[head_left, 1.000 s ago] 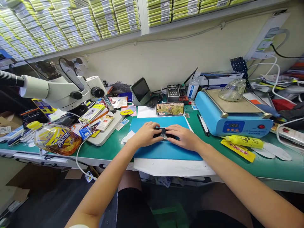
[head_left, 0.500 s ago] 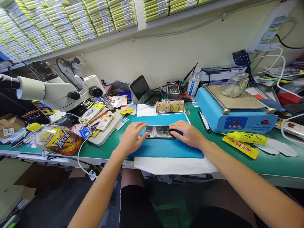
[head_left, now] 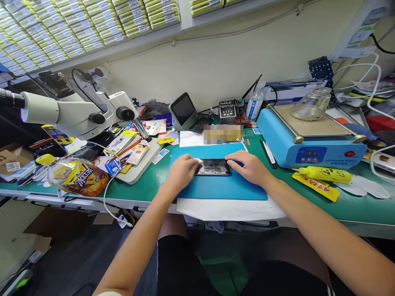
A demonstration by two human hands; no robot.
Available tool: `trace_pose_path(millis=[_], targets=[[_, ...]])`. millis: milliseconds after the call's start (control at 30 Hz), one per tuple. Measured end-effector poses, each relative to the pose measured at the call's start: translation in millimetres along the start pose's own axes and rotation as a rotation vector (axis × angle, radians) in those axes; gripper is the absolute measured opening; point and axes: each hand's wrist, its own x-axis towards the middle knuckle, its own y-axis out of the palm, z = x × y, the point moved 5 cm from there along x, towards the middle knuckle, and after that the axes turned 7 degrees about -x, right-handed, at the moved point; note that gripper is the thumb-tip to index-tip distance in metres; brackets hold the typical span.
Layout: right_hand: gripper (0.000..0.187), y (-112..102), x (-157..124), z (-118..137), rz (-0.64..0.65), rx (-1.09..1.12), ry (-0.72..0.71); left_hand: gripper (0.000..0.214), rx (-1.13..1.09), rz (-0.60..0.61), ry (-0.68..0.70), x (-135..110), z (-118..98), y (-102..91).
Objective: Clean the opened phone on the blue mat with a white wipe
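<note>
A dark phone (head_left: 212, 167) lies flat on the blue mat (head_left: 222, 191), its face reflecting light streaks. My left hand (head_left: 182, 170) is closed around a small white piece, seemingly a tissue (head_left: 200, 163), over the phone's left end. Only part of that white piece shows past my fingers. At the other end, my right hand (head_left: 248, 166) grips the phone's right edge between fingertips and thumb. White paper (head_left: 228, 208) sticks out under the mat's front edge.
A microscope (head_left: 70, 111) stands left, near a bottle of tea drink (head_left: 78, 176). To the right is a blue heating machine (head_left: 311, 142) with a glass jar (head_left: 311, 103) on top. A yellow tube (head_left: 324, 174) and two black-and-white pens (head_left: 268, 153) lie nearby.
My left hand has gone from spread fingers at the phone's left end to a closed grip on the white piece. My right hand stays at the right end. The view has shifted slightly.
</note>
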Motion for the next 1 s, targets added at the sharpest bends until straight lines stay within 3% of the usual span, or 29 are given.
trace_pose_path(millis=[133,233,300,500,567,800,867,1000], targets=[[0.029,-1.2,-0.1,-2.8,-0.011,-0.003,0.009,0.029,0.037,0.124,0.24,14.5,-69.4,42.8],[0.029,-2.0,-1.9,-3.0,-0.006,0.009,0.006,0.032,0.054,0.131,0.266,15.6,-88.2,54.9],[0.028,-2.5,-3.5,-3.0,-0.007,0.013,0.012,0.03,0.068,0.137,0.237,9.8,-79.9,50.3],[0.027,0.0,-3.0,-1.7,-0.003,0.036,0.034,0.026,0.066,0.123,0.107,-14.4,-28.2,14.4],[0.028,0.9,-1.7,-1.1,0.0,0.045,0.039,0.028,0.065,0.144,0.108,-12.2,-29.5,14.9],[0.029,0.5,-4.5,-3.2,0.022,0.007,0.054,0.024,-0.007,0.229,0.263,12.4,-77.4,45.0],[0.029,0.5,-5.5,-3.9,0.031,-0.009,0.053,0.023,0.019,0.214,0.254,9.1,-70.4,41.8],[0.028,1.9,-4.3,-4.1,0.048,-0.025,0.049,0.028,0.09,0.159,0.168,-5.2,-32.8,22.3]])
